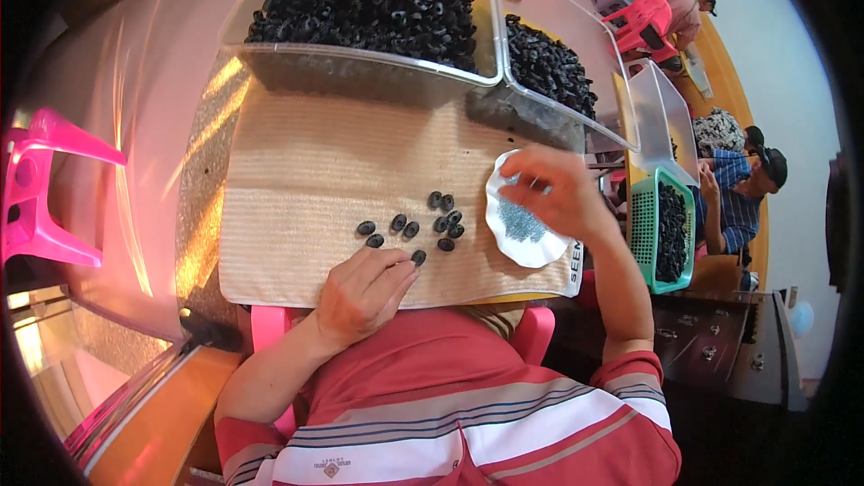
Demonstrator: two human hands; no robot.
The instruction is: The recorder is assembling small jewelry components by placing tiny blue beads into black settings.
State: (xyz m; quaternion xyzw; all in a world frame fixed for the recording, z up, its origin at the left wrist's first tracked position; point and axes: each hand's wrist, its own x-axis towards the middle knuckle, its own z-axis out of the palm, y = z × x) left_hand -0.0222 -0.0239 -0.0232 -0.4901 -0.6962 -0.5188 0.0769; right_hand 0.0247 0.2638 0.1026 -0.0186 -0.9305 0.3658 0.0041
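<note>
My left hand (pixel 364 292) is at the near edge of the table mat, its fingertips closed on a small black oval piece (pixel 418 257) with a hole in its middle. Just beyond it, several more black oval pieces (pixel 441 223) lie loosely grouped on the mat. My right hand (pixel 560 187) is over the far part of a white scalloped dish (pixel 533 254). Small grey-blue bits (pixel 520 223) fill the dish's middle. Motion blurs the right fingers, and whether they hold anything is hidden.
A large clear bin (pixel 360 63) heaped with black pieces stands at the mat's far side, a smaller clear bin (pixel 576 117) beside it. At right is a green basket (pixel 643 225) of black pieces. A pink stool (pixel 54 189) stands left. Other people sit along the right wall.
</note>
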